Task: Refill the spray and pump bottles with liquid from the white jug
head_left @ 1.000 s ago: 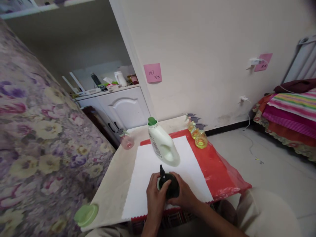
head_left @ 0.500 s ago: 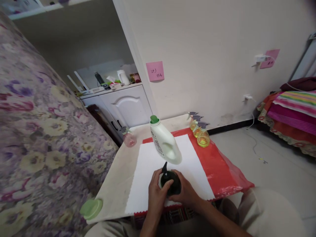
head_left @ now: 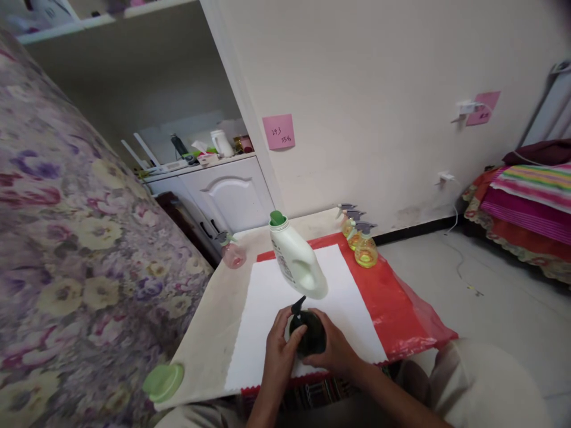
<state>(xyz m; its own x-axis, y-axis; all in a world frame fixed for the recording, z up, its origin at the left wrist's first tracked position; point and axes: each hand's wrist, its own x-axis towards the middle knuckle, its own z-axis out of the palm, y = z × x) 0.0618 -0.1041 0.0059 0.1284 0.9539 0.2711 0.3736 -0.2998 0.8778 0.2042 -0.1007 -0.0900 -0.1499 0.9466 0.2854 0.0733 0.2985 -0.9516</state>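
- Both hands are on a dark round spray bottle (head_left: 307, 334) that stands on the white sheet (head_left: 267, 309) near the front edge of the low table (head_left: 214, 333).
- The left hand (head_left: 280, 351) wraps the bottle's left side, with the thumb lying up across the body toward the neck.
- The right hand (head_left: 333, 348) cups the right side, fingers curled round it.
- The black trigger head (head_left: 298, 306) is seated on the bottle and sticks up and away — whether it is screwed fully tight cannot be told from here.
- Judging by the grip, work on this bottle is in mid-step: it is not yet let go or set with the others.
- The white detergent jug (head_left: 297, 261) with its green cap on stands just beyond the hands, untouched.
- Three yellow spray bottles (head_left: 363, 249) with heads fitted stand together at the far edge of the red plastic (head_left: 392, 309) — these look finished.
- A pink spray bottle (head_left: 232, 252) stands apart at the far left; a green lid (head_left: 163, 381) lies at the near left corner.
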